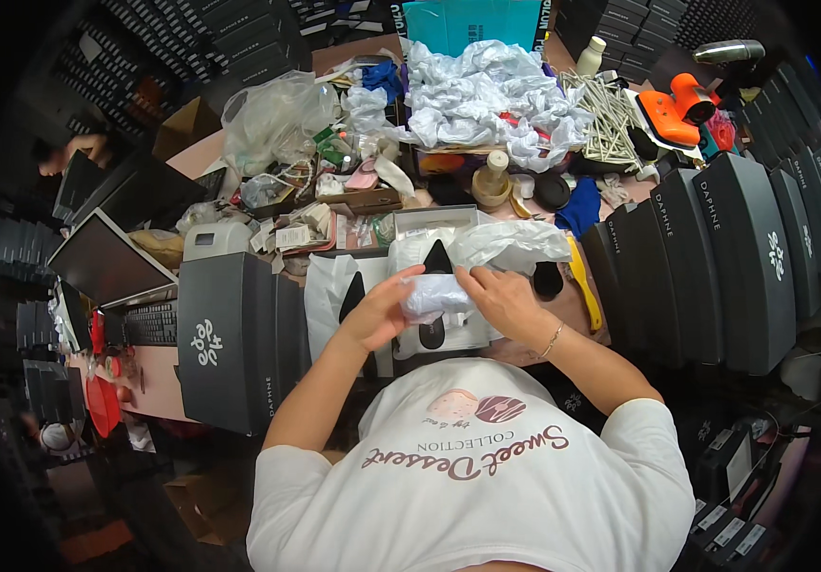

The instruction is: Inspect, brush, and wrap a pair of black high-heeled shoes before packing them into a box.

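Observation:
Between my two hands is a wad of crumpled white tissue paper [435, 295]. My left hand [381, 311] closes on its left end, and my right hand [503, 299] grips its right end with bent fingers. Beneath the wad lies an open shoebox [432, 217] lined with white paper. Black pointed toes of shoes [437, 257] show above and below the wad; the rest of them is covered. Loose white wrapping paper [511, 244] spreads beyond my right hand. More white paper [330, 291] with a dark pointed shape lies left of the box.
Dark shoeboxes stand in rows at the right [744, 257] and left [225, 338]. A heap of crumpled paper wads [492, 95] fills the far middle, beside pale sticks [609, 124]. A yellow long-handled tool [582, 286] lies right of my hands. A monitor [101, 257] and keyboard [153, 324] stand left.

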`<state>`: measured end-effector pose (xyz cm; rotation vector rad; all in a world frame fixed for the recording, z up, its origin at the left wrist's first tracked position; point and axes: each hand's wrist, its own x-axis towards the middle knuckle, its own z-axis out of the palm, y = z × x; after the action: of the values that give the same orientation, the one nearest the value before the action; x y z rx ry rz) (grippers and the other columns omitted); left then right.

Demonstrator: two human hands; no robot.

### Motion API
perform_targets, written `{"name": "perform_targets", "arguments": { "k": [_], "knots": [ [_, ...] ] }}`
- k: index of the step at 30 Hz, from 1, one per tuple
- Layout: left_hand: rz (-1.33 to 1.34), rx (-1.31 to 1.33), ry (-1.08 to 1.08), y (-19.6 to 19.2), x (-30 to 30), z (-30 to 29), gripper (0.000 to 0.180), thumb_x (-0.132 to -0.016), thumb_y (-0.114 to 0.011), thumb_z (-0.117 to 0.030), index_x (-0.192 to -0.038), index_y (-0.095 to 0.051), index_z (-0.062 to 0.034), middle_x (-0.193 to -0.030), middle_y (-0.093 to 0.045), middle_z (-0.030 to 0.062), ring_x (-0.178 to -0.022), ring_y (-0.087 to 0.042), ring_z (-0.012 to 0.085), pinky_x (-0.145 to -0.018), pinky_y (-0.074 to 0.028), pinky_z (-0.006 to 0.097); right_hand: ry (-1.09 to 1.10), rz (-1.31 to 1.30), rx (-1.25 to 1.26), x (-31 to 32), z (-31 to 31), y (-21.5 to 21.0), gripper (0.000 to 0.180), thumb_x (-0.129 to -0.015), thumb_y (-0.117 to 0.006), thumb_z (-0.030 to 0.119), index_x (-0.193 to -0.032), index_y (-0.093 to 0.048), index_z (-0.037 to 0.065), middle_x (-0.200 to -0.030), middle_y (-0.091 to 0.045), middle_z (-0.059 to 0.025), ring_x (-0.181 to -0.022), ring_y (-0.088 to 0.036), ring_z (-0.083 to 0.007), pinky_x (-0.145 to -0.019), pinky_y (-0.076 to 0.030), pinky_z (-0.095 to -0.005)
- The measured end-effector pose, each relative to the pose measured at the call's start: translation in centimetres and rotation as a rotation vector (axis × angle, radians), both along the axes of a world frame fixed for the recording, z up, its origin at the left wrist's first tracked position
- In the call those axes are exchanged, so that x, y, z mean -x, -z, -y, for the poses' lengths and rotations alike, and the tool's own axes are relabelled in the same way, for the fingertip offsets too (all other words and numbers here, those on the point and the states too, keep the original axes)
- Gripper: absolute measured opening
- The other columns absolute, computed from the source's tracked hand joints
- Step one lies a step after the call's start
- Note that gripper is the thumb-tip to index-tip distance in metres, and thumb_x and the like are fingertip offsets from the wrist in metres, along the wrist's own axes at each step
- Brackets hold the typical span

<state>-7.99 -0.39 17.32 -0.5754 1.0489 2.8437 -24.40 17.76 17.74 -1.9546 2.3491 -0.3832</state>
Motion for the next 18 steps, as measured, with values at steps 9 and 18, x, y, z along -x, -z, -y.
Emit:
{"name": "perform_targets", "arguments": {
  "k": [9,18],
  "knots": [
    [-0.063,0.112,-0.275,-1.2,0.1,-3.0,0.047,-0.08,-0.057,0.005,-0.126,-0.049,-0.0009,-0.111,-0.059,0.0087,-0.102,-0.058,0.0161,-0.089,-0.048,0.029,0.156,0.707,0.128,1.7,0.0,1.4,0.043,-0.074,-0.066,0.011,-0.115,-0.055,0.005,-0.102,-0.06,-0.0129,-0.09,-0.06,-0.0265,-0.079,-0.046,-0.0322],
    [-0.052,-0.131,-0.351,2.5,-0.7,-8.4,0.034,-0.089,-0.057,-0.006,-0.122,-0.05,-0.0014,-0.117,-0.057,0.0087,-0.109,-0.055,0.0206,-0.097,-0.044,0.04,0.102,1.666,0.526,-2.6,1.9,5.2,0.039,-0.085,-0.052,0.007,-0.123,-0.046,0.004,-0.117,-0.057,-0.0121,-0.103,-0.057,-0.0221,-0.092,-0.043,-0.0313]
  ]
}}
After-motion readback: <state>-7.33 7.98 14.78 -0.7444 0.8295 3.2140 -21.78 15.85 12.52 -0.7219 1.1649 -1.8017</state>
